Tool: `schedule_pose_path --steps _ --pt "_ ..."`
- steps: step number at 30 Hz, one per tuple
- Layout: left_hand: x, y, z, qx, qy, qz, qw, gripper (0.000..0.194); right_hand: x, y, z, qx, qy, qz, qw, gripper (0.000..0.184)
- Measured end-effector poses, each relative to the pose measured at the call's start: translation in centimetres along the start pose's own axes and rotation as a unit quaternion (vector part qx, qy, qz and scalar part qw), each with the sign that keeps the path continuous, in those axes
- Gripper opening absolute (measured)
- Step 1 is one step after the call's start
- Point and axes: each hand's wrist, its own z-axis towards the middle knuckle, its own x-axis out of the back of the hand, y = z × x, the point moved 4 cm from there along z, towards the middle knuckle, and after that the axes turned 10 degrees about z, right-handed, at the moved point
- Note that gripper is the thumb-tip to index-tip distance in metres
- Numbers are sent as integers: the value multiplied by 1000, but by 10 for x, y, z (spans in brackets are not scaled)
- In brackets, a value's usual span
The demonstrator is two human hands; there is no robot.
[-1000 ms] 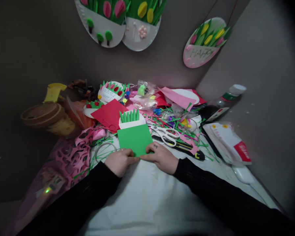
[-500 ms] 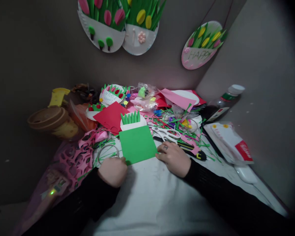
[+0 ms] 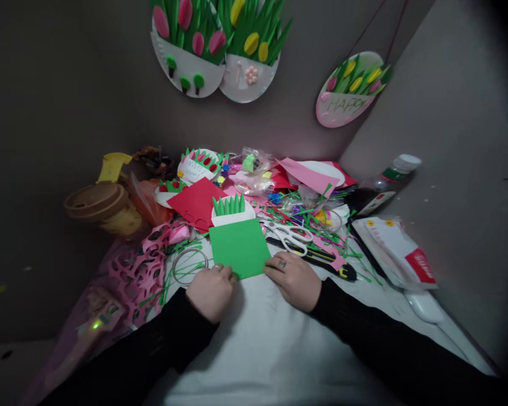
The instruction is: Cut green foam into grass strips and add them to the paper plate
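Note:
A square sheet of green paper (image 3: 240,248) lies in front of me, its near edge between my hands. My left hand (image 3: 212,290) is closed at the sheet's near left corner, the fingertips on the paper. At the near right corner, my right hand (image 3: 293,279), with a ring on one finger, pinches the edge. Just behind the sheet is a white paper plate (image 3: 241,216) with a row of green paper leaves (image 3: 228,205) standing along it. White-handled scissors (image 3: 290,234) and a black and yellow utility knife (image 3: 334,264) lie beyond my right hand.
Pink paper cut-outs (image 3: 139,273) and a roll of tape (image 3: 189,265) lie to the left. Red paper (image 3: 197,203), scraps and bags fill the back. At right stand a dark bottle (image 3: 379,186) and a tissue pack (image 3: 395,251). Decorated plates (image 3: 190,73) hang on the wall.
My left hand has moved right along the near edge of the green paper, its fingers now over the corner. My right hand has shifted slightly. The whole view has tilted a little.

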Motion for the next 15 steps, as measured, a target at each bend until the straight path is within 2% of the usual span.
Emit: schedule_pose_path --steps 2,6,11,15 --pt "-6 -11 4 11 19 -30 999 24 -2 5 1 -31 15 39 999 22" --pt "-16 -28 11 15 2 -102 995 18 -5 12 3 -71 32 78 994 13" --pt "-13 -21 12 7 35 -97 995 21 -6 9 5 -55 41 67 995 16" --pt "-13 -14 14 -1 67 -133 989 22 -10 4 8 -61 23 96 993 14"
